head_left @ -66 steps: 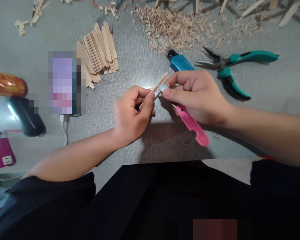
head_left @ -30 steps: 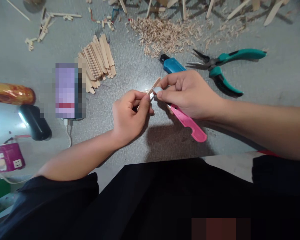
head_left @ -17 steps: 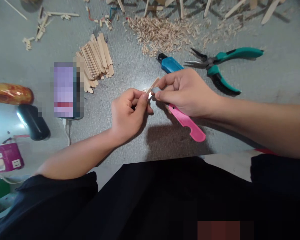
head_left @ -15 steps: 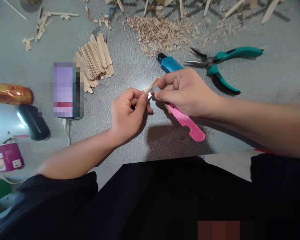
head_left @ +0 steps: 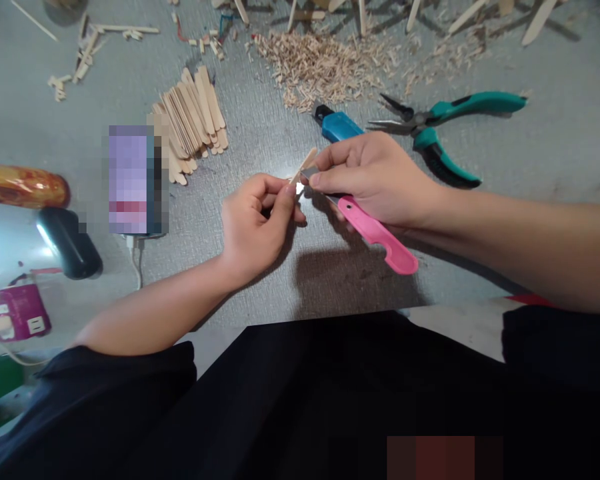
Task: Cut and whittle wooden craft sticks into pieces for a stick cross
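Observation:
Between the thumb and fingers of my left hand (head_left: 263, 217) is a wooden craft stick (head_left: 307, 160), slanting up to the right. My right hand (head_left: 375, 180) is closed on a folding razor with a pink handle (head_left: 380, 237). Its handle sticks out below the palm toward me, and the grey blade lies by the thumb and fingertips, close beside the stick. Whether the edge touches the wood I cannot tell. Just beyond the right hand lies a blue cutter (head_left: 341, 127), partly covered by that hand.
Green-handled pliers (head_left: 420, 123) lie open at right. Wood shavings (head_left: 320, 67) are heaped at the back. A pile of craft sticks (head_left: 193, 120), a blurred phone (head_left: 129, 180) on a cable, a dark case (head_left: 69, 243) and a purple plug adapter (head_left: 23, 312) are at left.
My right hand has shifted slightly; the razor's pink handle has swung a little up and to the right. My left hand keeps its hold on the stick, almost still.

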### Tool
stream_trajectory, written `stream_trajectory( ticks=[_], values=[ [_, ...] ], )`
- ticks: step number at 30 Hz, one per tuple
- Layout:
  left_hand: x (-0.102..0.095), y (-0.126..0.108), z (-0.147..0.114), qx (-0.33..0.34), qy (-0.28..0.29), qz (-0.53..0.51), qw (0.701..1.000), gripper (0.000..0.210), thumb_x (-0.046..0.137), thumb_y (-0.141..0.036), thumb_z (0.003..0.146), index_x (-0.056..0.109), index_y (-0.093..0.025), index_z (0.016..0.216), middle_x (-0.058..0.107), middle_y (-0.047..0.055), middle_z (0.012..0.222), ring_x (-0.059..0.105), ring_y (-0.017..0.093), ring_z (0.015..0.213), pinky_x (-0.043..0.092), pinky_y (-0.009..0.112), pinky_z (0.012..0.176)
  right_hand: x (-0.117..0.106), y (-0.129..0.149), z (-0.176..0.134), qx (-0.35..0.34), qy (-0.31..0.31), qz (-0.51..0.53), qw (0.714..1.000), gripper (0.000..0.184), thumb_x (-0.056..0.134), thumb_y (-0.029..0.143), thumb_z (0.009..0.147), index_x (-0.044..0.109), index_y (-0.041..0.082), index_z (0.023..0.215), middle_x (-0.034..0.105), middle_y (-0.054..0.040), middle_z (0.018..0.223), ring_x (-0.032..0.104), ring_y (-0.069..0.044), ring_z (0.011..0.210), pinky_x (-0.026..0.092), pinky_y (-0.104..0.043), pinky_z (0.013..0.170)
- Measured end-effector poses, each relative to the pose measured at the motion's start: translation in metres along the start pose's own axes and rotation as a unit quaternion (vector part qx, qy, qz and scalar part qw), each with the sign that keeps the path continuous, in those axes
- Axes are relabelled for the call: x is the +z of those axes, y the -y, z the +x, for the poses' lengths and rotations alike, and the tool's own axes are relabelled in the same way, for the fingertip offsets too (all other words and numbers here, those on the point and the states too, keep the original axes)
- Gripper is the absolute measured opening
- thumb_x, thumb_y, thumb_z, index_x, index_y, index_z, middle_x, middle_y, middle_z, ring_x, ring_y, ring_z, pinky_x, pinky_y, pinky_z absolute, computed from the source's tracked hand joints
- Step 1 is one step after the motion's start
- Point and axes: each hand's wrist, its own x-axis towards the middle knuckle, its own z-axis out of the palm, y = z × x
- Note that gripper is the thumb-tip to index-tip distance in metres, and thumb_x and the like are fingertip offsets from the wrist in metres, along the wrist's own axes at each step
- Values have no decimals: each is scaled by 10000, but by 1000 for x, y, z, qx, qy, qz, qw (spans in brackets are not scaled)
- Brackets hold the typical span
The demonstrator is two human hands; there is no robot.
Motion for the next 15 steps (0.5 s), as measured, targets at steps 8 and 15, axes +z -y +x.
stream_trajectory(
  ticks=[8,15],
  values=[
    [0,-4,0,1,6,-4,1000,464,800,-678,1102,743,-245,944,808,18,717,760,151,597,549,291,525,4,4,-3,37,-32,11,999,443,664,-71,1070,773,180,721,627,31,548,519,-90,489,435,-251,513],
    [-1,-4,0,-6,13,15,1000,494,794,-744,1077,744,-267,959,811,9,719,756,160,597,565,302,524,0,-2,0,20,-51,-18,998,389,740,-100,997,763,168,716,724,-5,745,576,-92,599,422,-244,517]
  ],
)
